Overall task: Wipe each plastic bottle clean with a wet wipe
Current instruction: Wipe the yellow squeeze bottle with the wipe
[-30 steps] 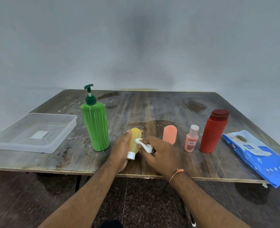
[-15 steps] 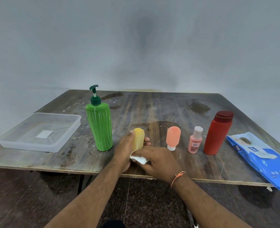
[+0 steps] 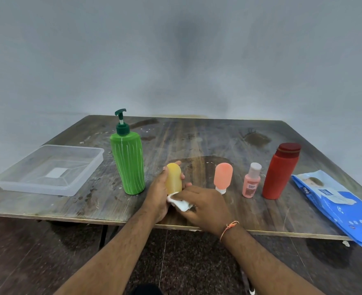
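My left hand grips a small yellow bottle near the table's front edge, its rounded end pointing up. My right hand pinches a white wet wipe against the bottle's lower end, hiding the cap. A tall green pump bottle stands just to the left. To the right stand an orange tube bottle, a small pink bottle and a red bottle.
A clear plastic tray sits at the table's left. A blue wet wipe pack lies at the right front corner, overhanging the edge. The wooden table shows wet stains. Dark floor lies below.
The wipe has moved from the yellow bottle's middle down to its lower end. The left hand has turned the bottle more upright. The view has shifted slightly.
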Tool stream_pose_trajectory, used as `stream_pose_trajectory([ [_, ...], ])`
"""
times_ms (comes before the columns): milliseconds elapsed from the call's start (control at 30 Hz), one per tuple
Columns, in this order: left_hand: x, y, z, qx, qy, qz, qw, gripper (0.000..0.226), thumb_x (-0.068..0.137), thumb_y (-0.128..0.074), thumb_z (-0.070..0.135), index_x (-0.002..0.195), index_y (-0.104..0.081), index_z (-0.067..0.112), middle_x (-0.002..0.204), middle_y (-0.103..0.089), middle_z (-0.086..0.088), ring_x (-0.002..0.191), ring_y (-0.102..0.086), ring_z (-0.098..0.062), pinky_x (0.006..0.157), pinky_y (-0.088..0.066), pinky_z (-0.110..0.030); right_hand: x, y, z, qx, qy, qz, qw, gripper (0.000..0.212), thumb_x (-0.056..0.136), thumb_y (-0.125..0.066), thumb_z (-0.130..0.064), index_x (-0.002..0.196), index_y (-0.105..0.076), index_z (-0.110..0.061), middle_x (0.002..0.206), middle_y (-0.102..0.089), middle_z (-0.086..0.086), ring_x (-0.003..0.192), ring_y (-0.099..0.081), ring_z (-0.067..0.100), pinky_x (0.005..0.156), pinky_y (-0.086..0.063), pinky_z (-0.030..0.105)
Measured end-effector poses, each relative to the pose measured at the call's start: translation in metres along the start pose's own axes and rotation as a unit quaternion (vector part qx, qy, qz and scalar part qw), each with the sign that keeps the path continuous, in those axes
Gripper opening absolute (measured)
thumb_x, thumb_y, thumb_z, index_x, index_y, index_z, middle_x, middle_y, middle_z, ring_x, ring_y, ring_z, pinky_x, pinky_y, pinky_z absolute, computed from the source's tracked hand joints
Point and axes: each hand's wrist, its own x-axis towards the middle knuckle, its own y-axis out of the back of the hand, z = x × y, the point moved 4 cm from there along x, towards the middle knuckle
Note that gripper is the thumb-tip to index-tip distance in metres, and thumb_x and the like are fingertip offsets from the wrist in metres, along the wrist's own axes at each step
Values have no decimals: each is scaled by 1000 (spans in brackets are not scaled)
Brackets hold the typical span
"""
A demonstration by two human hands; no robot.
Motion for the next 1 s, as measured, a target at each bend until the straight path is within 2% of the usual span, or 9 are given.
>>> stream_pose_trajectory([
  [133,0,-1,-1,-4,19,-6,1000,52,110,-33,50,143,-61,22,96,-65,-5,98,-66,-35,86,-63,-43,2,-6,-1,-31,21,-48,998,30,92,-68,-39,120,-77,-43,101,-70,-14,81,-68,12,58,-48,27],
  [267,0,-1,0,4,7,-2,1000,51,113,-30,46,145,-60,21,94,-64,-6,86,-74,-25,87,-63,-43,3,-2,-2,-15,10,-19,1000,20,96,-70,-45,112,-78,-36,102,-73,-13,85,-71,12,60,-54,33],
  [367,-1,-2,2,0,-6,-8,1000,53,114,-26,45,148,-56,18,94,-60,-8,70,-72,-16,66,-61,-31,3,6,-3,-16,-21,17,1000,18,92,-72,-43,101,-76,-27,97,-73,-12,80,-71,12,59,-53,34],
  [433,-1,-2,2,-6,-6,-15,1000,54,114,-25,44,149,-55,16,94,-60,-7,68,-71,-13,61,-58,-27,3,9,-3,-36,-44,28,998,19,89,-72,-43,95,-73,-25,92,-72,-11,77,-68,10,58,-52,35],
  [533,0,-1,2,-1,-9,-20,1000,55,114,-24,46,148,-56,17,94,-62,-6,73,-71,-14,68,-60,-31,3,8,-1,-39,-59,28,997,19,90,-71,-44,95,-72,-26,90,-72,-12,74,-67,9,58,-52,37],
  [667,0,-1,2,26,-18,-22,999,56,113,-26,49,144,-61,19,96,-66,-7,85,-71,-21,83,-61,-37,4,2,0,13,-40,-4,999,18,97,-70,-44,111,-77,-36,102,-74,-14,89,-74,10,63,-56,33],
  [800,-2,-2,2,52,-18,-31,998,56,112,-27,50,136,-67,18,100,-65,-11,83,-64,-21,76,-56,-39,6,6,-4,1,-23,3,1000,17,99,-71,-41,114,-78,-38,102,-71,-15,87,-70,7,63,-50,25],
  [900,-8,-9,1,107,-26,-43,993,54,113,-27,44,129,-72,18,103,-71,-18,89,-68,-28,74,-57,-39,5,9,3,-15,-59,48,997,22,96,-76,-32,118,-77,-36,105,-71,-14,88,-71,11,65,-54,33],
  [1000,-11,-15,-2,191,-30,-50,980,51,113,-30,42,122,-75,18,94,-74,-16,70,-66,-22,54,-49,-31,3,16,9,-23,-113,93,989,30,93,-81,-23,121,-76,-34,108,-70,-14,90,-69,10,68,-56,34],
])
